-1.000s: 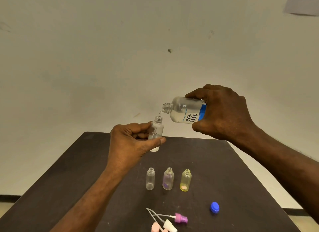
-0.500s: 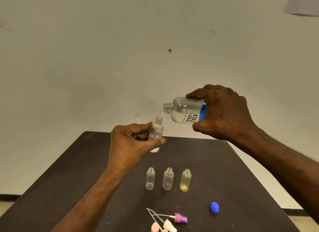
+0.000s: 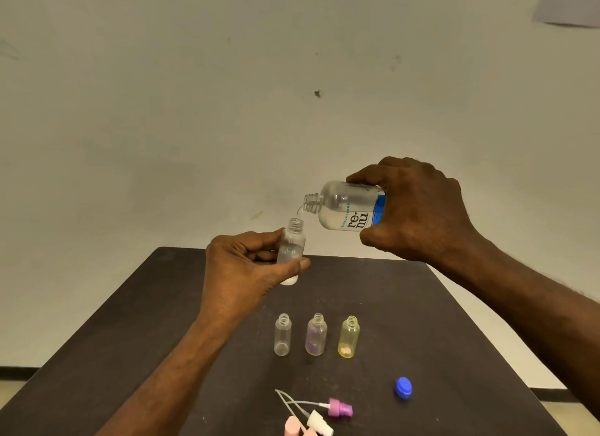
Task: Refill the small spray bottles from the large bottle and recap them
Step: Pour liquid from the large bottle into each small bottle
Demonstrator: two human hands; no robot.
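Four small bottles are in play: three stand uncapped in a row near the middle of the dark table [image 3: 438,306], a clear bottle [image 3: 282,335], a purple-tinted bottle [image 3: 316,334] and a yellow-tinted bottle [image 3: 348,337], while the fourth, the held spray bottle [image 3: 291,250], is up in the air above the table's far edge. The left hand [image 3: 240,273] pinches it between thumb and curled fingers, its long axis close to upright, leaning slightly, mouth up. The right hand [image 3: 412,208] is wrapped round the large bottle [image 3: 347,207], whose long axis lies nearly level, neck pointing left and a little down, mouth just above and beside the small bottle's mouth. A thin stream [image 3: 300,210] runs from one to the other.

Against the pictures from a second ago almost nothing has shifted: both hands and both bottles sit in the same pose, and the pour goes on. The liquid level in the held spray bottle appears to reach about halfway, though the clear plastic makes that hard to read. So this looks like the first fill of four, with three bottles left.

Near the front edge lie a pink spray head [image 3: 339,409], a white spray head [image 3: 319,422] and a pale pink cap [image 3: 292,426]; the blue cap [image 3: 403,387] lies toward the front right corner.
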